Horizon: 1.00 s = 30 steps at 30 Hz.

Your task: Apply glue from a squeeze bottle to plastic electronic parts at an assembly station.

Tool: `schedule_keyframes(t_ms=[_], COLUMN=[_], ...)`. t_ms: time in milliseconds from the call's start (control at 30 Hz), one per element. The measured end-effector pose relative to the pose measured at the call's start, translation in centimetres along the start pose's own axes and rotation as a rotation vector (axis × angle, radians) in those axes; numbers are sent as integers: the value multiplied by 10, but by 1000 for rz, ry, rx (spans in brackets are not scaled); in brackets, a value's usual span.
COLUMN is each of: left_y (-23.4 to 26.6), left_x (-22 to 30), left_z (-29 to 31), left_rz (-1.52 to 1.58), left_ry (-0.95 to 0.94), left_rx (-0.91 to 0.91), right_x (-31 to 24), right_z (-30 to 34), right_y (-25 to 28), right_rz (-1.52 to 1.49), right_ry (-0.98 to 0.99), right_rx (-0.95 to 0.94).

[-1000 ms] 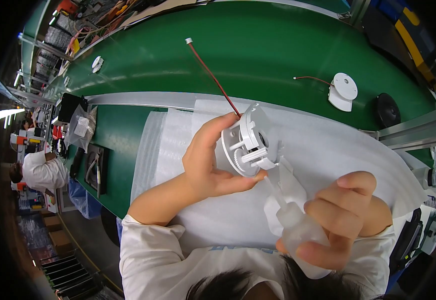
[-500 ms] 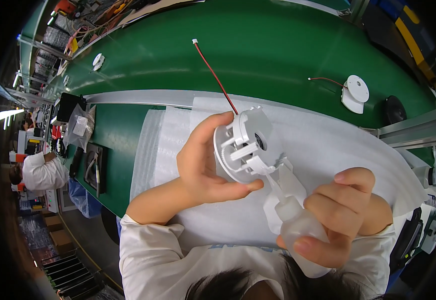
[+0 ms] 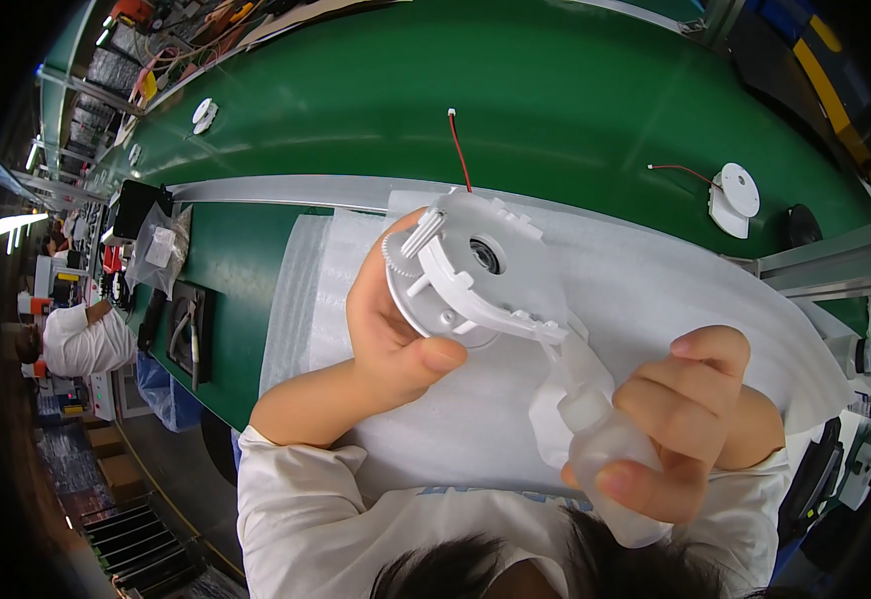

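Observation:
My left hand (image 3: 380, 334) is closed round the rim of a round white plastic gear housing (image 3: 450, 275), held tilted above the foam sheet. A toothed gear edge, a ribbed post and a dark ring in a central hole show on it. A red wire (image 3: 460, 150) with a small white plug rises behind it. My right hand (image 3: 680, 429) grips a translucent squeeze bottle (image 3: 605, 449), its narrow nozzle pointing up at the housing's near edge. Whether the tip touches is hard to tell. Behind the nozzle lies a crumpled white piece (image 3: 545, 414).
White foam sheet (image 3: 655, 290) covers the bench under my hands. Across a metal rail, the green belt (image 3: 555, 80) carries a similar white unit (image 3: 738, 195), a black round part (image 3: 803, 226) and another white part (image 3: 205, 116). At left are a black tray (image 3: 201, 354), a plastic bag (image 3: 159, 250) and a co-worker (image 3: 86, 341).
My left hand has turned the housing, so its dark-ringed hole faces me more and the ribbed post sits at upper left. The parts on the belt have shifted right. The bottle has barely moved.

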<state>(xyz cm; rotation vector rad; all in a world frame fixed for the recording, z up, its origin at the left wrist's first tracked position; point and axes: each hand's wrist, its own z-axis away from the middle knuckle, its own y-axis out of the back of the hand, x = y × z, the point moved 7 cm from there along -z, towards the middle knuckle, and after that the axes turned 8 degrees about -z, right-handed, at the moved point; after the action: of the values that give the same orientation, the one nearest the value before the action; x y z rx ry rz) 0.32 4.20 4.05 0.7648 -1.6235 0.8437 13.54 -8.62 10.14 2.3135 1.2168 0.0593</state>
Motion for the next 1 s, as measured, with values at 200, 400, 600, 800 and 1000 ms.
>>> schedule_keyframes(t_ms=[200,400,600,800,1000], left_y=[4,4,8,37,16], left_x=[-5,-11,-6,28,-10], left_z=[1,0,-22,-96,-155], left_rz=[49,108,213,-1028,-1870], left_ry=[27,34,-49,-520,-323], left_rx=[30,15,93,302,189], right_x=[0,1,15,77,113], right_z=[3,1,-2,36,75], right_y=[7,7,10,-67,-86], right_rz=[14,-18,-233,-1547,-1608], right_ry=[16,10,-62,-1214,-1396], right_rx=[198,179,226,123,334])
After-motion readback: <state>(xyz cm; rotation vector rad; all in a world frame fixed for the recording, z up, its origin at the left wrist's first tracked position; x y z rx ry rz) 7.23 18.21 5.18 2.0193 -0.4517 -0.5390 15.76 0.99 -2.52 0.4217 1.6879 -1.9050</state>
